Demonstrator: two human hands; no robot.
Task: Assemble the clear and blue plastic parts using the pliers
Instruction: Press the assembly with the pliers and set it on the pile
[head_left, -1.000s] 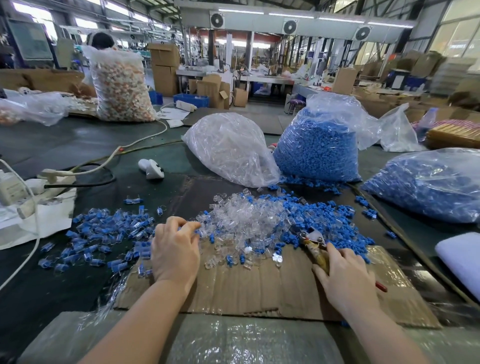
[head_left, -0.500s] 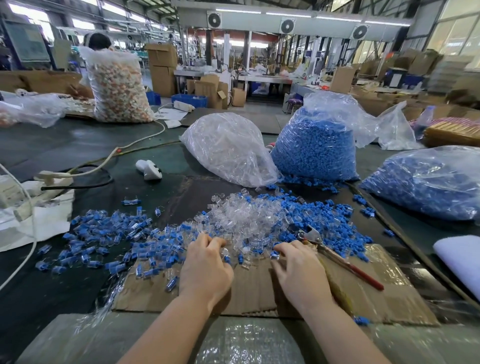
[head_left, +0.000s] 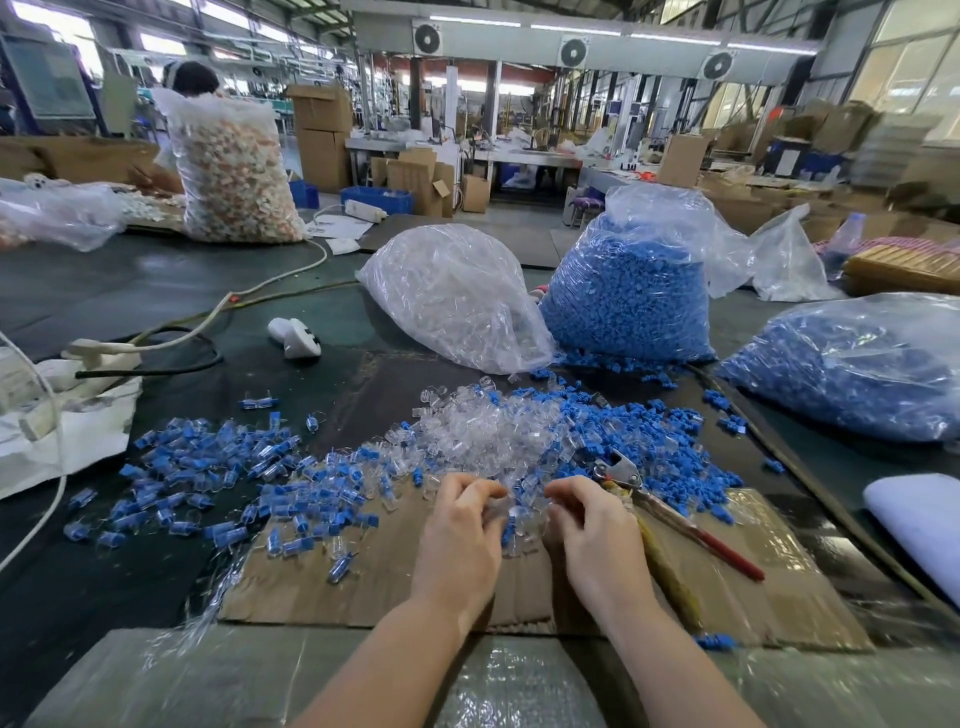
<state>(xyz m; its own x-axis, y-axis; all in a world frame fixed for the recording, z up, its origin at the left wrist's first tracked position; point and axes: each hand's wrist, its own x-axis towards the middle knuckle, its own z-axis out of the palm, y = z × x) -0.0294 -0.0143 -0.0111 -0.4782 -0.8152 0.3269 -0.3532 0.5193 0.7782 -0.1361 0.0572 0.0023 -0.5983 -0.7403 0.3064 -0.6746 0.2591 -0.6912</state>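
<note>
Pliers (head_left: 670, 514) lie just right of right hand (head_left: 592, 540) | left hand (head_left: 460, 535) close beside | both pinch clear parts (head_left: 519, 512)

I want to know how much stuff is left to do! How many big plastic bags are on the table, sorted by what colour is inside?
Bags of blue parts: 2
Bags of clear parts: 1
Bags of pale orange-and-white bits: 1
Total: 4 full bags. Two more at the edges look near-empty or are blurred.

Both bare forearms reach forward side by side, the hands close together, backs up; the left hand (head_left: 460, 540) and right hand (head_left: 592, 535) have fingers curled inward toward each other, fingertips nearly meeting
</note>
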